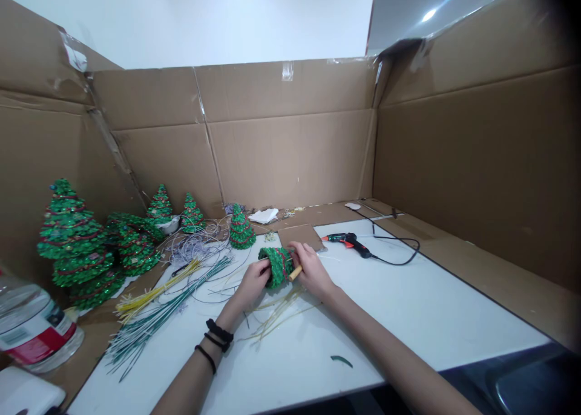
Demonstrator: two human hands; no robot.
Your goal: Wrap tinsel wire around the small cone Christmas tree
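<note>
A small green tinsel tree piece (276, 268) with dark red trim lies on its side between my hands, low over the white board. My left hand (252, 283) is closed on its left edge, the thumb and fingers partly hidden by it. My right hand (311, 268) is closed at its other end and grips a tool with a light wooden handle (295, 273); the tool's working end is hard to make out. Loose pale yellow strands (279, 315) spread on the board just below the piece.
Finished green tinsel trees (72, 239) stand at the left. Bundles of yellow ties (157, 291) and green ties (167, 315) lie left of my hands, beside tangled wire (195, 245). A corded glue gun (349, 242) rests to the right. Cardboard walls (290, 155) enclose the table; a large bottle (34, 327) stands front left.
</note>
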